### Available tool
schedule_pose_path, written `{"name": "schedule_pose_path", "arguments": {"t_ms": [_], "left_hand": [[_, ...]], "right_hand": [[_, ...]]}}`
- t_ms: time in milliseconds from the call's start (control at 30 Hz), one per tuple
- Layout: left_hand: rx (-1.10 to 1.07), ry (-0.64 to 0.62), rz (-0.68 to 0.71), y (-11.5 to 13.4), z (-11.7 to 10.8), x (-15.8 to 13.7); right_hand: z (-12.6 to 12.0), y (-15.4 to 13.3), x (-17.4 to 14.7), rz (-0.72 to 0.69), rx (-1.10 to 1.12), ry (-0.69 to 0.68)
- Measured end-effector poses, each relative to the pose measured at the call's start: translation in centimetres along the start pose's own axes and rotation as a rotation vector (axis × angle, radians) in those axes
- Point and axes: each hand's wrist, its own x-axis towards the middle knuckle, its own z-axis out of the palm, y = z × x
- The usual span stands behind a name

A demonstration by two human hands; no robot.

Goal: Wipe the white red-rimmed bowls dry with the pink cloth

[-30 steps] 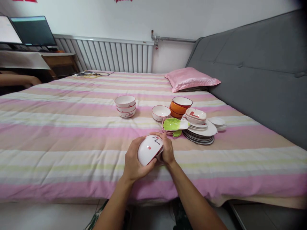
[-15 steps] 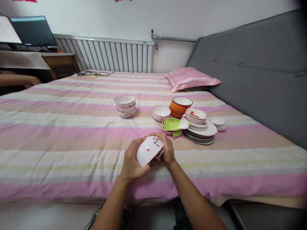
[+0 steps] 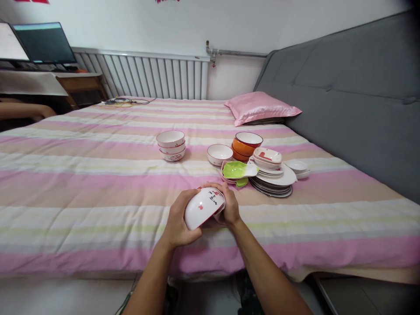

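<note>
A white bowl (image 3: 201,209) with red and black markings is tilted on its side near the bed's front edge, its outside facing me. My left hand (image 3: 179,221) is closed around its left side, thumb along the lower rim. My right hand (image 3: 230,205) wraps the opposite rim with a pale cloth (image 3: 220,215) bunched under its fingers against the bowl. The bowl's inside and most of the cloth are hidden. Beyond my hands stand a stack of white bowls (image 3: 172,148) and a single red-rimmed bowl (image 3: 219,154).
Orange bowls (image 3: 244,146), green leaf-shaped dishes (image 3: 234,170), stacked plates (image 3: 288,177) and small white dishes (image 3: 297,166) sit together at right on the striped bedspread (image 3: 108,192). Farther back are a pink pillow (image 3: 262,107) and cables (image 3: 126,101). A person's limb (image 3: 24,109) shows at far left.
The bowl has turned slightly in my hands and shifted a little. My left thumb has slid slightly left along the rim. The other dishes stay where they were.
</note>
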Motion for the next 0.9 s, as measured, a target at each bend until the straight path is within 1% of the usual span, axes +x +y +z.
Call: {"name": "schedule_pose_path", "arguments": {"t_ms": [400,900], "left_hand": [[0.004,-0.008,-0.002,-0.02,-0.03,-0.04],[0.017,-0.007,0.005,0.07,-0.01,0.06]], "right_hand": [[-0.24,0.38,0.26,0.074,0.073,-0.023],[-0.25,0.29,0.62,0.089,0.037,-0.001]]}}
